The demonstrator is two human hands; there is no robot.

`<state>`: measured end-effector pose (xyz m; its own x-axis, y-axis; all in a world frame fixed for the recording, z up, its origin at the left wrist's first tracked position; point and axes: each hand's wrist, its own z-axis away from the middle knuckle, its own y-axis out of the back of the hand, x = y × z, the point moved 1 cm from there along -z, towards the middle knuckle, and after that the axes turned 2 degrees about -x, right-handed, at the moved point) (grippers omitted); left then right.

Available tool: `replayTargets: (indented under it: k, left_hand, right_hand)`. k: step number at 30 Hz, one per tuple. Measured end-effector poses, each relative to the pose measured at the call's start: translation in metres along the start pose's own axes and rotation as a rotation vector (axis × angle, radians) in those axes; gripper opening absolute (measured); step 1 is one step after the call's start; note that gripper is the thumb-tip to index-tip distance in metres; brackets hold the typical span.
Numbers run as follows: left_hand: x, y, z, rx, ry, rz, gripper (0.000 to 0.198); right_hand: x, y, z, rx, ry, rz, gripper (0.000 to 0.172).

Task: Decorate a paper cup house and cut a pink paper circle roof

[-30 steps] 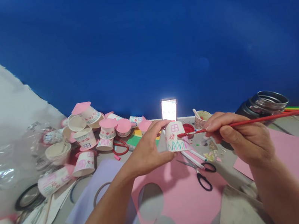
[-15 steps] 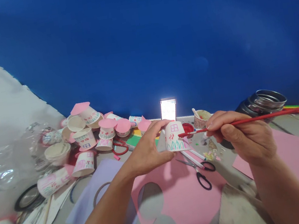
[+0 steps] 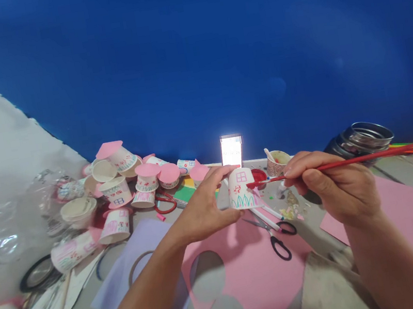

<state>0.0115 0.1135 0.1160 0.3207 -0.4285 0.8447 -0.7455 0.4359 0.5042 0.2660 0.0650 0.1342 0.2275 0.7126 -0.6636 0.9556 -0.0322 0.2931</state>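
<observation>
My left hand [image 3: 204, 206] is closed around an upturned white paper cup [image 3: 241, 188] and holds it above the table. The cup bears a pink window, small red flowers and green grass lines. My right hand [image 3: 333, 187] pinches a long red paintbrush [image 3: 367, 157]. Its red-tipped bristles touch the right side of the cup. Just behind the brush tip sits a small pot of red paint [image 3: 260, 175].
A pink paper sheet [image 3: 249, 278] with round cut-outs lies under my hands, black scissors [image 3: 278, 239] and white markers on it. Several decorated cups with pink lids [image 3: 125, 183] pile at the left. A metal jar [image 3: 368, 136], a lit phone [image 3: 231, 150] and a blue wall stand behind.
The view has shifted slightly. Both hands, the cup and the brush stay almost where they were, with the brush tip still at the cup's side.
</observation>
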Motion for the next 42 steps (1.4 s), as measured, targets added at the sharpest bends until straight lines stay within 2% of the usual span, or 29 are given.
replayTargets:
  k: [6, 12, 23, 29, 42]
  left_hand:
    - [0.0, -0.0006, -0.0002, -0.004, -0.019, -0.006, 0.08]
    - [0.0005, -0.0006, -0.0001, -0.007, -0.022, -0.006, 0.077]
    - [0.0012, -0.0009, -0.0001, -0.002, -0.025, -0.017, 0.078]
    - [0.0009, -0.0022, -0.0009, -0.004, -0.04, -0.017, 0.077]
    - [-0.0025, -0.0017, -0.0001, -0.025, -0.026, 0.062, 0.08]
  right_hand:
    - [0.0019, -0.0007, 0.0026, -0.05, -0.014, 0.057, 0.02]
    - [0.0004, 0.0002, 0.0003, -0.011, 0.008, 0.058, 0.02]
    - [-0.0031, 0.0033, 0.0001, -0.061, 0.024, 0.112, 0.022]
    - [-0.0012, 0.0027, 0.0003, -0.003, 0.041, 0.084, 0.021]
    - [-0.0035, 0.0026, -0.0024, -0.085, 0.033, 0.016, 0.022]
